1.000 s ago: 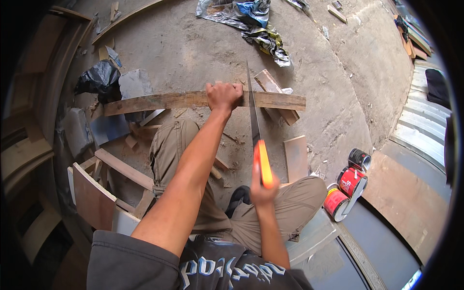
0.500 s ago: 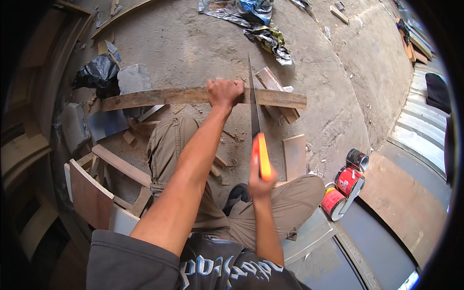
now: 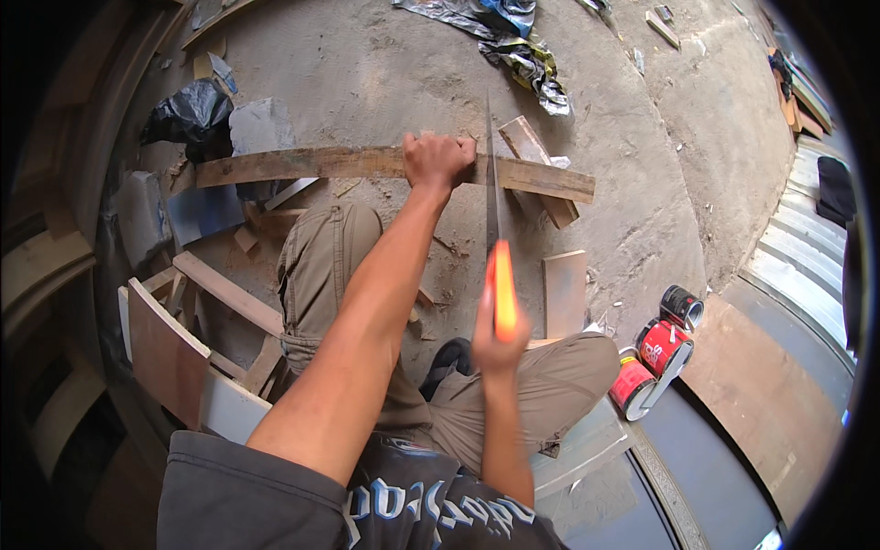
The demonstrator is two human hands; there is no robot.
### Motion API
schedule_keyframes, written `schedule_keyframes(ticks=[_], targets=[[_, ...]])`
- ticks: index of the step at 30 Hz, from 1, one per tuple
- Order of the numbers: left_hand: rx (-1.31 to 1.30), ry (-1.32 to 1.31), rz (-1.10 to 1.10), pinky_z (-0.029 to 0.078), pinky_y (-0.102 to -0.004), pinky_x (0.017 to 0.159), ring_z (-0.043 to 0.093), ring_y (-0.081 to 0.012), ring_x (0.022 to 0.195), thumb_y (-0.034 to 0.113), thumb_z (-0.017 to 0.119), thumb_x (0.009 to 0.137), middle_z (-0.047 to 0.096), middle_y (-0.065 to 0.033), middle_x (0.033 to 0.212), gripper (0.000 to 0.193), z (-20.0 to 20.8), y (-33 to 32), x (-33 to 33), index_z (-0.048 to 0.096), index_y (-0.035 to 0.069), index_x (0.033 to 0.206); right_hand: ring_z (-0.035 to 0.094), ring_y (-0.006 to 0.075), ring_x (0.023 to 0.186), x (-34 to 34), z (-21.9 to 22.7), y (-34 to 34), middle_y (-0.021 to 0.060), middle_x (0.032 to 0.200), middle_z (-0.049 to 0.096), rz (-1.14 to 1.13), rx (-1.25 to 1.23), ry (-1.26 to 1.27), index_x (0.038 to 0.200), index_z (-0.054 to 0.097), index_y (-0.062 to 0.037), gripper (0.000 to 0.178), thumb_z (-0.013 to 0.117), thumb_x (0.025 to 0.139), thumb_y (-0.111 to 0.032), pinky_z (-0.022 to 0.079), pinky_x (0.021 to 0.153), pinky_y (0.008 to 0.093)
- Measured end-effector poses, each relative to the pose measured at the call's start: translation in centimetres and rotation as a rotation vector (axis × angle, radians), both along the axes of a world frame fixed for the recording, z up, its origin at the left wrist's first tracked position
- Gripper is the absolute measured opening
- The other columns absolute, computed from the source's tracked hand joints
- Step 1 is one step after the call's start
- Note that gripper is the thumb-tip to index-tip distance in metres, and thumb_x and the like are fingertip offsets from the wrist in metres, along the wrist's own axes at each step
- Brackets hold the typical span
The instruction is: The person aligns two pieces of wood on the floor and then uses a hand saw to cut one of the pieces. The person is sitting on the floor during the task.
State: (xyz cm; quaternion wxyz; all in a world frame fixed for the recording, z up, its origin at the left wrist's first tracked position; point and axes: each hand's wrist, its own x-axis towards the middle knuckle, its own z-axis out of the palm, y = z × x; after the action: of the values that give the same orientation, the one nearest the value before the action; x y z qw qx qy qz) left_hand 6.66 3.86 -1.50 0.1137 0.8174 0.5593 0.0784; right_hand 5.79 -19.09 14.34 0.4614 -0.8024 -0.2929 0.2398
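Observation:
A long wooden board [image 3: 275, 167] lies crosswise in front of me. Its left end is by a grey block, and its right part rests over a short wooden piece [image 3: 527, 147]. My left hand [image 3: 438, 160] is closed over the board near its middle, just left of the saw blade. The handsaw [image 3: 503, 289] has an orange and yellow handle and a long thin blade that crosses the board. My right hand [image 3: 500, 341] is wrapped round its handle, slightly blurred. How deep the blade sits in the wood I cannot tell.
Concrete blocks [image 3: 261, 126] and a black plastic bag [image 3: 191, 112] lie at the far left. Crumpled foil sheeting [image 3: 532, 69] is at the back. Several paint cans [image 3: 665, 345] stand by my right knee. A wooden frame [image 3: 170, 344] sits at my left.
The whole view has shifted slightly. My right hand still grips the saw, whose handle has moved a little against the board; my left hand keeps its hold there.

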Motion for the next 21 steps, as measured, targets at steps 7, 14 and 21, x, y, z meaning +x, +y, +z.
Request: schedule_keyframes(ticks=[7, 14, 21], targets=[[0.01, 0.016, 0.016, 0.042, -0.0403, 0.076, 0.065, -0.0273, 0.054, 0.038, 0.045, 0.085, 0.069, -0.0185, 0.067, 0.049, -0.3, 0.2, -0.2, 0.074, 0.003, 0.066, 0.055, 0.0147, 0.056, -0.4, -1.5, 0.6, 0.0095, 0.064, 0.059, -0.022, 0.028, 0.015, 0.089, 0.065, 0.0025, 0.014, 0.063, 0.093, -0.011, 0.046, 0.055, 0.0322], [-0.079, -0.022, -0.027, 0.041, -0.0424, 0.08, 0.065, -0.0281, 0.055, 0.039, 0.044, 0.086, 0.069, -0.0188, 0.068, 0.051, 0.4, -0.5, 0.7, 0.074, 0.002, 0.067, 0.065, 0.0134, 0.07, -1.3, 2.1, -3.6, 0.011, 0.074, 0.067, -0.092, -0.038, 0.054, 0.104, 0.067, 0.008, 0.019, 0.057, 0.095, -0.005, 0.05, 0.062, 0.0313], [0.03, 0.044, -0.03, 0.04, -0.0402, 0.078, 0.066, -0.0247, 0.058, 0.037, 0.045, 0.084, 0.071, -0.0143, 0.067, 0.045, -0.2, -0.6, 0.6, 0.076, 0.01, 0.066, 0.049, 0.0085, 0.059, 1.7, -1.5, 2.7, 0.0028, 0.062, 0.056, -0.094, -0.064, 0.136, 0.087, 0.065, 0.0032, 0.02, 0.063, 0.095, -0.015, 0.042, 0.053, 0.0284]])
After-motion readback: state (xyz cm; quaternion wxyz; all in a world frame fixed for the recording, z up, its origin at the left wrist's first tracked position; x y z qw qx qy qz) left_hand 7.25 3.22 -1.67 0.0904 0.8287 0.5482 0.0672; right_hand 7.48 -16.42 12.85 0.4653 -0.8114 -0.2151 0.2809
